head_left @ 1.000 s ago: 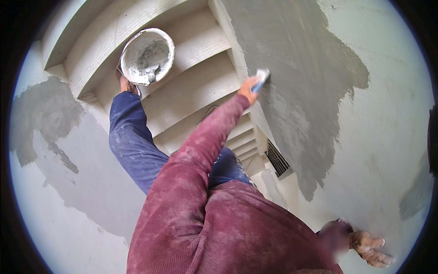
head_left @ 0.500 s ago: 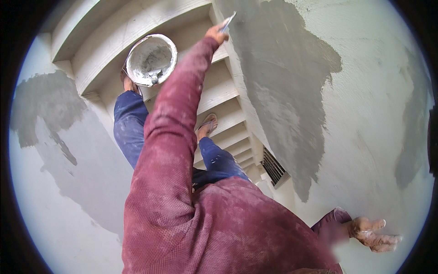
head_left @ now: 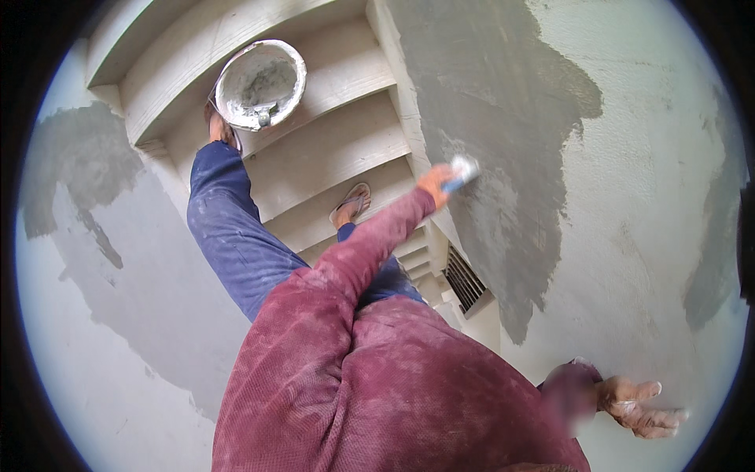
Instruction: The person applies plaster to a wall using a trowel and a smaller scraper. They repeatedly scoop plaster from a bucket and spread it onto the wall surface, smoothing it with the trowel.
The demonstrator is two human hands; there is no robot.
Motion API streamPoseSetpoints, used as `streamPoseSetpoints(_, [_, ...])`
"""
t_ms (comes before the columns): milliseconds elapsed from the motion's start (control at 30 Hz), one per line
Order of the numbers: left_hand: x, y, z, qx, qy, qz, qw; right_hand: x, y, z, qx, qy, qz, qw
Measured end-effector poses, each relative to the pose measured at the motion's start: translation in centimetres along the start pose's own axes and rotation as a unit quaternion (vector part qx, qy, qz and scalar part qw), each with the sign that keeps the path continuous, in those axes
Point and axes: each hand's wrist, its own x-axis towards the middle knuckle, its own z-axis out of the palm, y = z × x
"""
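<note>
And here's the left hand (head_left: 434, 186), stretched out to the wall (head_left: 621, 259), fingers closed round the blue part of a scraper (head_left: 465, 168)! The tool juts out just past those fingertips, up and to the right, its whitish end blurred against the big grey patch (head_left: 491, 94); whether the edge actually touches the coating, I can't tell. Over at lower right, the right hand (head_left: 641, 405), nothing in its grasp, fingers spread apart in front of the pale wall, well apart from the scraper; contact there is unclear too. Up top, a white-crusted bucket (head_left: 300, 75) gapes beside the left foot (head_left: 220, 130) on the curved steps (head_left: 338, 149), with a small smeared tool (head_left: 264, 116) at its near rim, and lower down a dark slatted grille (head_left: 464, 281) borders the stairs
</note>
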Motion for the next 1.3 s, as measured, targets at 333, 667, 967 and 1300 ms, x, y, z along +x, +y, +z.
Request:
streamPoseSetpoints(333, [9.6, 5.2, -17.5, 0.034, -0.016, -0.143, 0.989, 1.5, -1.8, 0.6, 0.037, 0.025, 0.114, 0.992])
streamPoseSetpoints(667, [15.8, 9.9, -18.8, -0.016, 0.050, -0.061, 0.997, 3.0, -2.5, 0.7, 0.113, 0.096, 0.084, 0.985])
streamPoseSetpoints(967, [-5.2, 6.6, 2.5, -0.040, -0.237, -0.039, 0.970, 2.5, -2.4, -0.2, 0.096, 0.023, 0.136, 0.986])
streamPoseSetpoints(1300, [14.5, 9.7, -23.5, 0.088, 0.147, 0.061, 0.983, 1.7, -1.8, 0.1, 0.079, 0.025, 0.144, 0.986])
